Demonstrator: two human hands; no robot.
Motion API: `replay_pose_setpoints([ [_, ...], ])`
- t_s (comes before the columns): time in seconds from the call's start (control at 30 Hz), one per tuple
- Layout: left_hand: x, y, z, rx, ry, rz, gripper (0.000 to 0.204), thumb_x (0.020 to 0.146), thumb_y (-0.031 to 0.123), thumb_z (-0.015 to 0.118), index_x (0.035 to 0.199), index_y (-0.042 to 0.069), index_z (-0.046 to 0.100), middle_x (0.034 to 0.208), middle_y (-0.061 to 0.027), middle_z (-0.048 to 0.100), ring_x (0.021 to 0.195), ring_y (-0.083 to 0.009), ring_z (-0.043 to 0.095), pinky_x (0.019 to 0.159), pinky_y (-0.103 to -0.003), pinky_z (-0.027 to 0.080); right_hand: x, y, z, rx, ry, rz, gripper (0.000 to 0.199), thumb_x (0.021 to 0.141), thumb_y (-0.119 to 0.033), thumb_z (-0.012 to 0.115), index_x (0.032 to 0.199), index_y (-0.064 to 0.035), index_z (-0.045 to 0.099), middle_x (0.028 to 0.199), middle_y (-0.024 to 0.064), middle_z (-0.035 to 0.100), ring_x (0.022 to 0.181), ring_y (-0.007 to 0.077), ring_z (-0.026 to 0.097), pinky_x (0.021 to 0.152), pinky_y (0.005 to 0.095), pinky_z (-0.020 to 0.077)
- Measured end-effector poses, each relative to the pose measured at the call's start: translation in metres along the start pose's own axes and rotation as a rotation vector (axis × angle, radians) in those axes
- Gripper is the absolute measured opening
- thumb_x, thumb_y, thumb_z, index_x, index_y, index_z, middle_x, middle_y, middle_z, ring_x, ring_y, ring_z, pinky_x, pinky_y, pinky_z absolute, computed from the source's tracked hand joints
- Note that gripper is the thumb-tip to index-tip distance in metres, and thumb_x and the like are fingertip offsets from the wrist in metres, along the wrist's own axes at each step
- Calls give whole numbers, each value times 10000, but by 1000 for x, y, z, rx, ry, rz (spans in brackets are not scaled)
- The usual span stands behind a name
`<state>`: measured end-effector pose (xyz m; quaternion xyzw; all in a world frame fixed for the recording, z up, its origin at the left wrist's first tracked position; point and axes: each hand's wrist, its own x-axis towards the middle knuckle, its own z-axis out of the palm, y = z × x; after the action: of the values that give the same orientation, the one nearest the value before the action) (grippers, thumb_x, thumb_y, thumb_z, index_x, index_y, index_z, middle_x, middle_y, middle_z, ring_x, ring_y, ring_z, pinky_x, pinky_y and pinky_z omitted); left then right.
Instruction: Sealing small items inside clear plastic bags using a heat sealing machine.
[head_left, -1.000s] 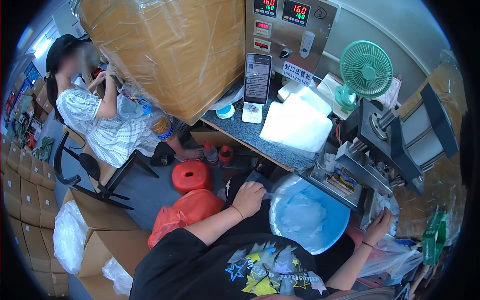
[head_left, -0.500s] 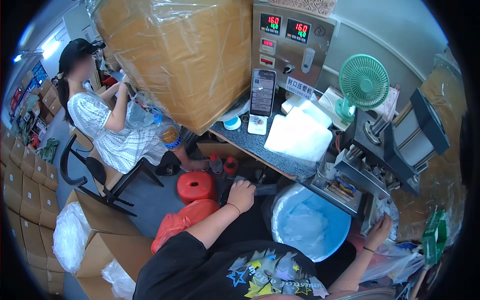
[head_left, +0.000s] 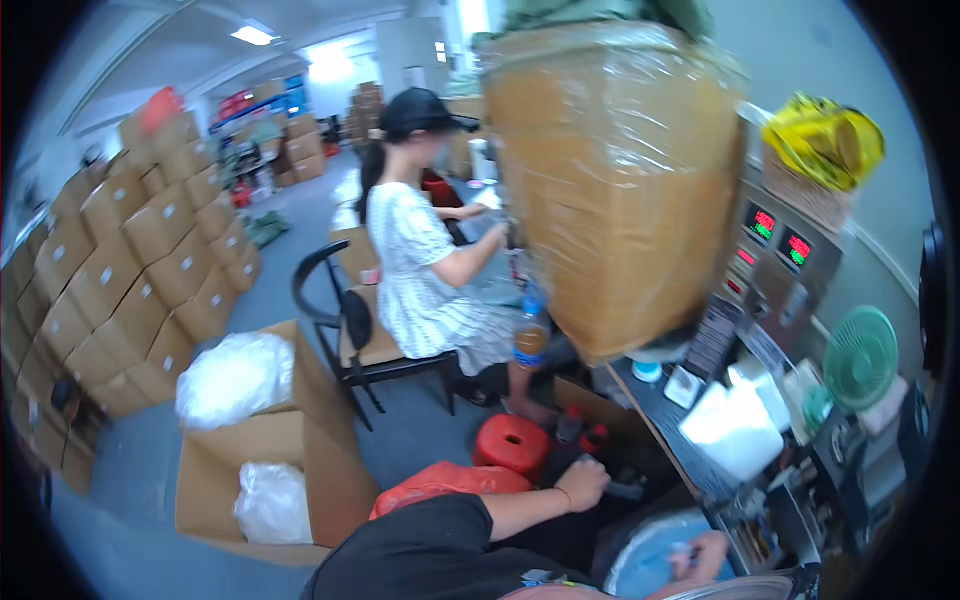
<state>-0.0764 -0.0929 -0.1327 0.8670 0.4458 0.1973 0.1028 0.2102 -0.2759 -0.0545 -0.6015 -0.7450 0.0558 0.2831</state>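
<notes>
My left hand (head_left: 585, 483) lies over my knee with its fingers curled. A dark grey, flat-looking piece (head_left: 626, 490) sticks out beside these fingers; I cannot make out what it is. Over the blue bin (head_left: 640, 548), which has a clear liner, is my right hand (head_left: 703, 556). Its fingers are smeared by motion, and a small pale spot shows at them, too blurred to name.
At left stand open cartons (head_left: 240, 500) with clear plastic bags (head_left: 250, 380) and stacked boxes (head_left: 130, 290). A co-worker (head_left: 425, 260) sits beyond a red stool (head_left: 511, 445). A wrapped large carton (head_left: 620, 180), white sheets (head_left: 735, 430), a green fan (head_left: 862, 358) and a press (head_left: 860, 480) flank me.
The view has swung left, showing more of the stacked boxes. My right hand has moved from the tray of clear plastic beside the press to the bin. My left hand stays over the knee.
</notes>
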Motion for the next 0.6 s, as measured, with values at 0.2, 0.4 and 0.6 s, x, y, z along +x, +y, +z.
replay_pose_setpoints([
  [0.2,-2,-11,16,70,24,23,144,816,241,612,889,137,681,972,-75,600,1006,-283,559,915,-423,434,126,-137,45,651,-124,-387,329,920,-345,623,895,-27,546,805,171,550,714,369,553,646,401,451],
  [0.4,-3,-8,12,-2,43,-2,153,800,230,627,913,134,663,967,-59,578,1001,-272,547,898,-405,432,151,-187,91,1121,-218,-281,247,1046,-263,493,958,-33,510,840,69,542,768,173,544,717,297,453],
  [0.6,2,2,12,7,44,-48,125,823,171,623,911,100,676,965,-72,589,1001,-272,552,878,-413,438,145,-224,112,1795,-552,-56,383,1048,-426,475,1015,-44,496,879,78,546,748,152,539,787,339,496],
])
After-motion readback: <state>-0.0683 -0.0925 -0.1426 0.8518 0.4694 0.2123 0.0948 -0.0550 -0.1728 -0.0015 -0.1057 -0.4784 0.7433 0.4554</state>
